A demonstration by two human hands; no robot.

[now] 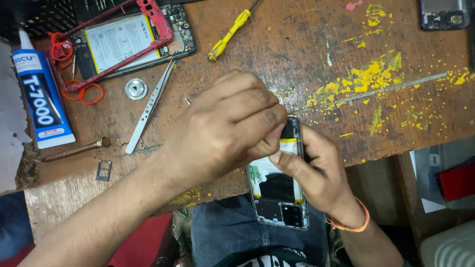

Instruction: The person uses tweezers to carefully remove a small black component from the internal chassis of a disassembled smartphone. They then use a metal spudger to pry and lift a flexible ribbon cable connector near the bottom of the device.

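Phone: opened phone (277,190), back cover off, battery and dark boards showing, is lying at the worktop (297,64) near edge.
Right hand (319,170): fingers are curling around the phone's right side.
Left hand (225,128): fingers are pinching narrowly at the phone's top.

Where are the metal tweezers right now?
In the head view, the tweezers lie untouched on the wooden bench, left of the left hand, slanting down from the opened phone, with a small metal disc on their left.

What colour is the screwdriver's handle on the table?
Yellow; the screwdriver shows clearly in the head view.
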